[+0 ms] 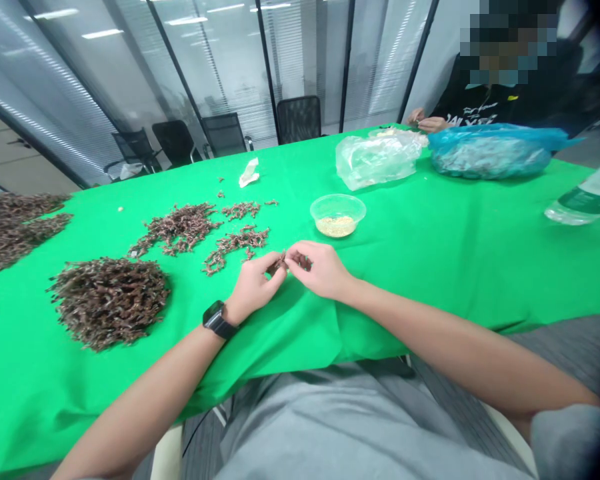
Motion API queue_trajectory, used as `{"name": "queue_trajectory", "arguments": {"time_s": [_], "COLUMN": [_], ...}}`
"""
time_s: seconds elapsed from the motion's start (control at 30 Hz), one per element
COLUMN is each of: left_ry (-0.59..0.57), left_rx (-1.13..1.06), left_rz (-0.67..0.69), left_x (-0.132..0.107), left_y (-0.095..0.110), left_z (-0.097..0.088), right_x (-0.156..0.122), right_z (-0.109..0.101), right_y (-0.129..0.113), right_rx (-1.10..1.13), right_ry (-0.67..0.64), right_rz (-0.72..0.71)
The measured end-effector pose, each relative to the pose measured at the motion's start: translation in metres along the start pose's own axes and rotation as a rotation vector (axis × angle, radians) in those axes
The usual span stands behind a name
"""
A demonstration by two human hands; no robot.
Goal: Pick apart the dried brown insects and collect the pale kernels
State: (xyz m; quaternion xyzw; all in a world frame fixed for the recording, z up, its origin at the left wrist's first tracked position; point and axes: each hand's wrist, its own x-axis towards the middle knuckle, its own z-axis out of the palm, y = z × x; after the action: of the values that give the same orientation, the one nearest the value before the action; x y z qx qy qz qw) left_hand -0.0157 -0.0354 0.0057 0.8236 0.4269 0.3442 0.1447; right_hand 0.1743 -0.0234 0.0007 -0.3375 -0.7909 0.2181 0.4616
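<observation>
My left hand (256,283), with a black watch on the wrist, is closed, its thumb and fingers pinched round a small dried brown piece (279,262). My right hand (323,268) meets it fingertip to fingertip, also closed on brown bits. Their exact kind is too small to make out. Just beyond my hands stands a clear plastic bowl (338,207) with pale yellow grains (336,227) in the bottom. Loose clusters of dried, twig-like brown pieces (237,245) lie left of the bowl. A dense mound of similar pieces (111,303) sits farther left.
Green cloth (430,267) covers the table. More brown heaps (15,230) lie at the far left, and a crumpled tissue (249,173) at the back. A clear bag (377,160), a blue bag (495,153) and a bottle (587,193) stand to the right. Opposite sits another person (510,100).
</observation>
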Motion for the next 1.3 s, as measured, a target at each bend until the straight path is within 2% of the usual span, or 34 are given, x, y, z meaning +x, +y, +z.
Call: {"name": "queue_trajectory", "arguments": {"time_s": [0.2,0.4,0.67,0.8,0.9,1.0,1.13,1.3], "left_ry": [-0.100,-0.161,-0.154,-0.125,-0.140,-0.153,-0.178,-0.200], "left_rx": [-0.055,-0.087,-0.199,-0.436,-0.660,-0.794,-0.881,-0.858], "left_rz": [-0.044,-0.049,-0.122,-0.217,-0.294,-0.327,-0.337,-0.311], "left_x": [-0.001,-0.002,-0.001,0.001,0.002,0.002,0.001,0.002], "left_y": [0.004,0.007,0.006,0.000,-0.004,-0.007,-0.010,-0.007], "left_z": [0.003,0.001,0.005,0.011,0.015,0.017,0.017,0.017], "right_x": [0.001,0.000,0.000,0.002,0.003,0.003,0.001,0.001], "right_z": [-0.001,0.000,0.000,-0.003,-0.004,-0.005,-0.003,-0.003], "right_y": [0.002,0.005,0.005,0.006,0.006,0.005,0.005,0.006], "right_rx": [0.014,-0.019,-0.083,-0.068,-0.049,-0.025,-0.016,-0.032], "right_ry": [0.017,0.012,0.018,0.042,0.051,0.035,0.021,0.020], "right_rz": [0.047,0.034,0.024,0.066,0.089,0.098,0.086,0.077]}}
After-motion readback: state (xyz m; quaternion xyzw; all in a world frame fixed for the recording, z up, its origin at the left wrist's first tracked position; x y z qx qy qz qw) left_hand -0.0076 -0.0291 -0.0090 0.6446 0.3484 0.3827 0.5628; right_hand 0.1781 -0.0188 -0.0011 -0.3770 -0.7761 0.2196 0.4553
